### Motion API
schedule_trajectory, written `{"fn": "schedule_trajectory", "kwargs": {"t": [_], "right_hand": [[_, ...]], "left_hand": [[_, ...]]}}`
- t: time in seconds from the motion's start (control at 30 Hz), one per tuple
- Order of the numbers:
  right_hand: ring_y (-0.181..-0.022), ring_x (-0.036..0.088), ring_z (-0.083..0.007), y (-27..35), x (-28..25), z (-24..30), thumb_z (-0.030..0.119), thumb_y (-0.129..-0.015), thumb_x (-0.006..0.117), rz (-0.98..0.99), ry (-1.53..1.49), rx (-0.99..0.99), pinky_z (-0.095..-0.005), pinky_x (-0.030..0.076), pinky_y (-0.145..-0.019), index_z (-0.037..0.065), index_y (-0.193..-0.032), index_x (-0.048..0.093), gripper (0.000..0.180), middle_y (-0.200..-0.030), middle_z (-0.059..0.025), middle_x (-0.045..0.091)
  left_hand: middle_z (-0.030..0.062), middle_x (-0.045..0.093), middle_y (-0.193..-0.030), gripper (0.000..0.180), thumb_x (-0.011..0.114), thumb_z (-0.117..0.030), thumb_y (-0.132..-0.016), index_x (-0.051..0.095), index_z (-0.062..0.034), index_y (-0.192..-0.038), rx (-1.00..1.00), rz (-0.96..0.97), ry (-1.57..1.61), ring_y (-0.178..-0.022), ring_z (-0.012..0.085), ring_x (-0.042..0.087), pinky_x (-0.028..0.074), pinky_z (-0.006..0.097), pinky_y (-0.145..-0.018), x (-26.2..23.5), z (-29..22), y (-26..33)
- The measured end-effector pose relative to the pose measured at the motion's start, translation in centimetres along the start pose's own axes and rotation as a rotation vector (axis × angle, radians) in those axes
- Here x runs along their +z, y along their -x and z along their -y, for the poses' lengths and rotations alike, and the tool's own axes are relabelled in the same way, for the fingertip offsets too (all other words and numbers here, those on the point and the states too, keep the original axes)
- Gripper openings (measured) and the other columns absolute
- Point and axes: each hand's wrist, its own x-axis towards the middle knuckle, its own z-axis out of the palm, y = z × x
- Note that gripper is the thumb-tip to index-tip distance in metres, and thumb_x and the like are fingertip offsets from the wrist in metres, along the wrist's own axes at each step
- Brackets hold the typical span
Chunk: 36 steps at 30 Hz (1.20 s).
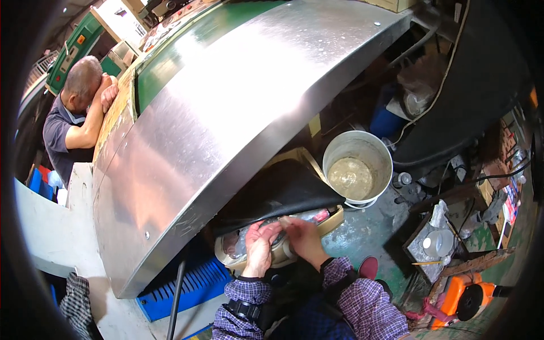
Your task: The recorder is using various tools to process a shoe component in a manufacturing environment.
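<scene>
My left hand (260, 248) and my right hand (303, 239) are close together over a cream-coloured open drawer (333, 222). Both hands have their fingers drawn together in a pinch. What lies between the fingertips is too small and hidden to name. Crumpled clear plastic (231, 245) and a small pinkish-red item (321, 216) lie in the drawer around my hands. A black sheet (277, 190) hangs over the drawer's far side, just beyond my fingers.
A broad metal worktop (243, 85) curves overhead of the drawer. Beyond it stands a white bucket (371, 198) with pale residue. A blue slotted panel (190, 290) and black rod (176, 300) are left. An orange device (453, 294) lies right. A person (71, 122) leans at far left.
</scene>
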Motion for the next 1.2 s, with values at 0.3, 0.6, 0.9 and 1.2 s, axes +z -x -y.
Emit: {"fn": "schedule_trajectory", "kwargs": {"t": [0.3, 0.6, 0.9, 1.2], "right_hand": [[-0.067, 0.047, -0.0060, -1.6, -0.8, 0.6, 0.025, -0.086, 0.055, -0.016, -0.749, 0.556, -0.0206, 0.036, -0.062, 0.003, -0.084, 0.063, 0.023, -0.073, 0.0019, 0.057], [-0.066, 0.039, -0.0038, -1.5, -1.8, 1.7, 0.022, -0.085, 0.056, -0.021, -0.780, 0.532, -0.0201, 0.032, -0.059, 0.002, -0.081, 0.063, 0.022, -0.070, 0.0064, 0.049], [-0.066, 0.044, -0.0045, -1.4, -2.3, 2.1, 0.017, -0.085, 0.055, -0.051, -0.713, 0.457, -0.0206, 0.035, -0.061, 0.000, -0.085, 0.063, 0.019, -0.071, 0.0045, 0.054], [-0.074, 0.058, -0.0106, -1.1, -2.8, 2.8, 0.009, -0.088, 0.050, -0.080, -0.995, 0.564, -0.0209, 0.047, -0.070, -0.001, -0.090, 0.057, 0.012, -0.084, -0.0050, 0.061]], "left_hand": [[0.0133, 0.057, -0.107, 0.045, 0.056, 0.011, -0.076, 0.041, -0.0040, -0.116, 0.086, 0.040, -0.008, -0.095, 0.0185, 0.059, 0.049, 0.028, -0.082, 0.9, 0.7, -0.2], [0.0091, 0.057, -0.100, 0.034, 0.060, 0.007, -0.076, 0.043, -0.0008, -0.104, 0.198, -0.029, -0.307, -0.088, 0.0138, 0.057, 0.048, 0.026, -0.080, 1.1, 2.0, -1.2], [0.0090, 0.055, -0.098, 0.051, 0.061, 0.001, -0.080, 0.031, -0.0034, -0.121, -0.009, -0.160, -0.010, -0.088, 0.0135, 0.056, 0.046, 0.026, -0.083, 2.4, 2.8, -0.1], [0.0027, 0.058, -0.078, 0.042, 0.060, 0.003, -0.079, 0.039, -0.0023, -0.115, 0.181, 0.059, -0.047, -0.074, 0.0093, 0.056, 0.046, 0.022, -0.069, 1.4, 2.3, 0.1]]}}
